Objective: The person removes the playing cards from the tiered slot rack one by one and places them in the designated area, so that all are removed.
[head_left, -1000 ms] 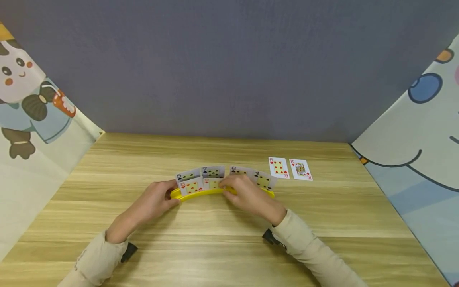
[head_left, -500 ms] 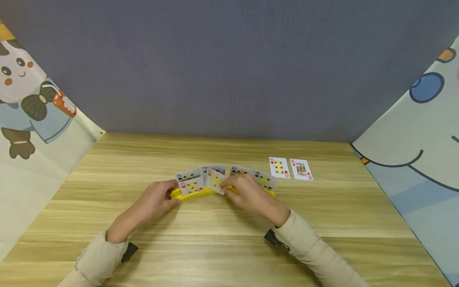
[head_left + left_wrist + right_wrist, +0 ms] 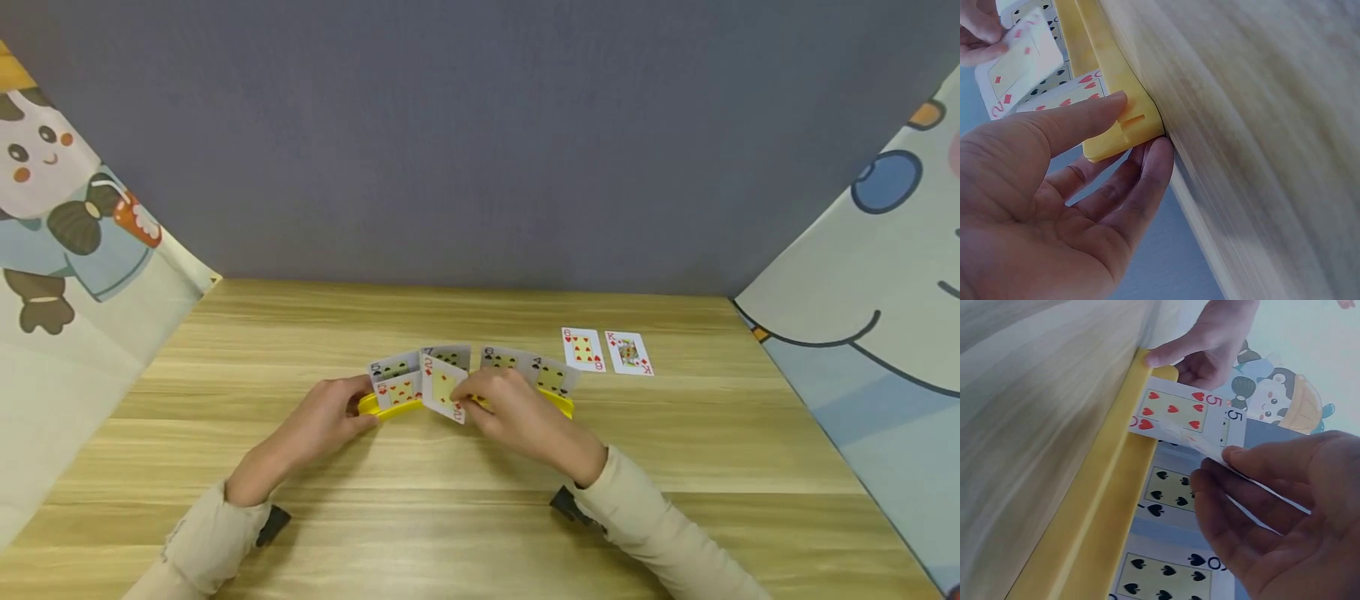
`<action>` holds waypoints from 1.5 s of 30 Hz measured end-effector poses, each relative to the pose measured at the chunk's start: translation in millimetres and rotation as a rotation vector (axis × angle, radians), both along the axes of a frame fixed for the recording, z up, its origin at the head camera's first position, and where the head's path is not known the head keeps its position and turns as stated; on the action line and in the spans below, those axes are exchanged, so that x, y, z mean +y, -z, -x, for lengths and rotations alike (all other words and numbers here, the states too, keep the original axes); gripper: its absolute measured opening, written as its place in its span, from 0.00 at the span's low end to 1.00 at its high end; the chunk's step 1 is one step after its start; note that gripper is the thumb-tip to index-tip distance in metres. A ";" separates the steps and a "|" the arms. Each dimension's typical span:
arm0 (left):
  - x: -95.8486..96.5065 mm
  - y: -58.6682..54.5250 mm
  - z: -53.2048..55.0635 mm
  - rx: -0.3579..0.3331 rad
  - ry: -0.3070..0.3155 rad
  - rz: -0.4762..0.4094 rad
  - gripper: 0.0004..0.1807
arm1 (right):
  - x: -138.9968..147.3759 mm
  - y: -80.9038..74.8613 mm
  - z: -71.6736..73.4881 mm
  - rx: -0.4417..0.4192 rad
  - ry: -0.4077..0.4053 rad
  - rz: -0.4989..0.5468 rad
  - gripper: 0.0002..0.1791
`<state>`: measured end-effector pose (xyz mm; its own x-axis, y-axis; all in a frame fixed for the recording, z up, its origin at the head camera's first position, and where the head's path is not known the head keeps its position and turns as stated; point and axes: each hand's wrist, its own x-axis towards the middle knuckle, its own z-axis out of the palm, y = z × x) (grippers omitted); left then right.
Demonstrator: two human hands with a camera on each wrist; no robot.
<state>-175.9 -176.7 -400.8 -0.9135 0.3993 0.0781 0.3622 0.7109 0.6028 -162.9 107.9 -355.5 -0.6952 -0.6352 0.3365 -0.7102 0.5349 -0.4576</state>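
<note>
A curved yellow card holder [image 3: 395,408] stands on the table, its left end gripped between the thumb and fingers of my left hand [image 3: 322,417]. With thumb and fingertips my right hand [image 3: 517,417] pinches the two of diamonds [image 3: 441,385], tilted and in front of the holder's middle. In the front slot at left stands the five of hearts [image 3: 1172,407]. Behind, the rear row shows the five of spades [image 3: 390,367], the seven of spades [image 3: 1172,487], the six of spades [image 3: 1166,575] and the four of spades [image 3: 552,377]. The right hand partly hides the holder's middle.
Two cards lie face up on the table behind and right of the holder: the six-pip heart card [image 3: 582,348] and the king of diamonds [image 3: 628,353]. A grey partition [image 3: 480,150] rises at the table's back, with cartoon-printed panels [image 3: 67,217] at both sides.
The right hand has drawn the two of diamonds out of the holder's front slot, tilting it and bringing it toward me. The left hand has kept its place on the holder.
</note>
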 end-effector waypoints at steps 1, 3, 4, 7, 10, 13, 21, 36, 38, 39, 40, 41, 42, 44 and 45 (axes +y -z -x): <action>-0.1 0.2 0.3 0.000 -0.001 -0.001 0.21 | -0.4 -1.5 -0.7 0.008 -0.005 0.016 0.08; -0.4 0.6 0.6 0.003 -0.003 -0.005 0.21 | -1.4 -4.1 -1.8 0.018 -0.018 0.053 0.08; -0.6 0.5 0.6 0.003 -0.004 -0.004 0.21 | -1.9 -5.1 -2.3 0.018 -0.022 0.070 0.09; -0.8 0.5 0.1 -0.001 -0.010 -0.004 0.21 | -0.9 -7.9 -4.7 0.019 -0.026 0.116 0.10; -0.5 0.8 -0.4 -0.014 -0.015 -0.002 0.21 | 4.0 -10.7 -7.7 0.041 -0.018 0.173 0.11; 0.3 0.7 -0.4 -0.023 -0.019 -0.001 0.21 | 11.6 -14.5 -10.0 0.114 -0.008 0.236 0.11; 0.6 0.0 0.0 -0.011 -0.017 0.017 0.22 | 38.6 -25.4 -13.8 0.297 0.035 0.360 0.12; 1.1 0.6 -1.8 -0.026 -0.014 0.002 0.23 | 91.0 -34.6 -16.7 0.375 0.197 0.390 0.18; 0.9 1.5 -1.7 -0.027 -0.011 0.000 0.23 | 97.3 -35.0 -15.9 0.389 0.217 0.387 0.19; 0.8 1.8 -1.5 -0.027 -0.009 -0.002 0.23 | 100.2 -35.6 -15.6 0.389 0.227 0.391 0.19; 0.8 2.1 -1.4 -0.028 -0.008 -0.003 0.23 | 103.2 -36.0 -14.7 0.397 0.237 0.390 0.20; 0.8 2.2 -1.4 -0.029 -0.009 -0.004 0.23 | 106.1 -36.3 -13.8 0.402 0.246 0.391 0.20; 0.9 2.2 -1.3 -0.029 -0.010 -0.005 0.23 | 109.0 -36.6 -12.7 0.404 0.257 0.392 0.20; 1.2 1.9 -1.2 -0.026 -0.012 -0.005 0.22 | 114.9 -37.5 -10.3 0.405 0.280 0.388 0.20; 1.3 1.7 -1.3 -0.024 -0.012 -0.005 0.22 | 117.8 -38.1 -9.1 0.405 0.294 0.385 0.19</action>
